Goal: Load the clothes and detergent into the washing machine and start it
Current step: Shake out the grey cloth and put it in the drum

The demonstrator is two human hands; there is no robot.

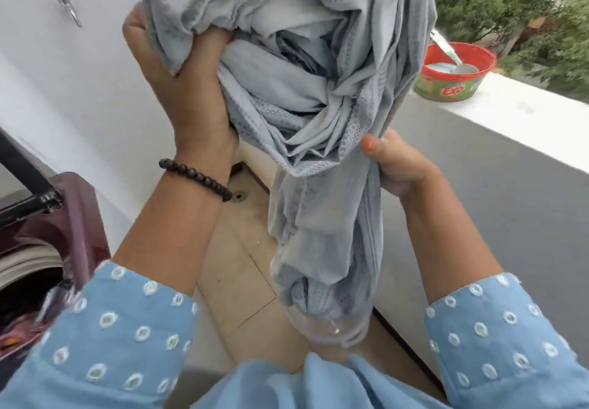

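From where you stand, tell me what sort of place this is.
Probably a home balcony used for laundry: an open top-loading washing machine at the left, a low parapet wall holding a red tub, and trees beyond it.

Single head-worn wide-angle view, looking forward and steeply down from close above both forearms. The left hand [178,89] and right hand [401,166] sit near the lens; the floor [242,268] lies below.
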